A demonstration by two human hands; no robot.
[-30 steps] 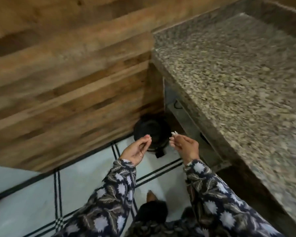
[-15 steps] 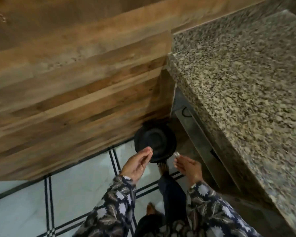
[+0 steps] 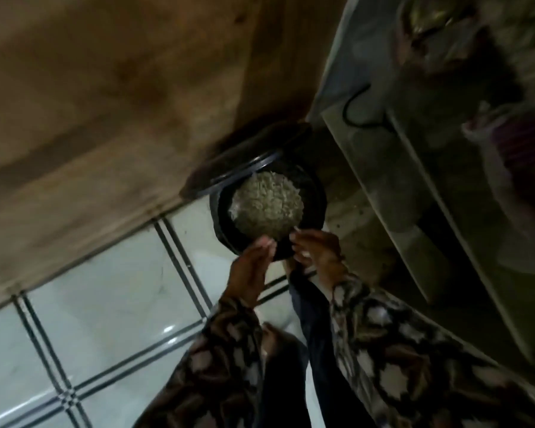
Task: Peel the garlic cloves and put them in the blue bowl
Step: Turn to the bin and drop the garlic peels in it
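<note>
The black bin (image 3: 220, 218) sits tight in the corner, wood wall (image 3: 105, 88) behind it and shelf edge (image 3: 363, 180) to its right. The tiled floor (image 3: 105, 288) to its left is open. Over its near rim the right hand (image 3: 318, 254) pinches a blurred pale scrap (image 3: 295, 230). The left hand (image 3: 252, 265) has its fingers pressed together, but I cannot tell whether it holds anything.

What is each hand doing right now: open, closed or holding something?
Left hand: open, fingers straight, holding nothing visible.
Right hand: fingers curled above the black bin; too blurred to tell if they pinch anything.
</note>
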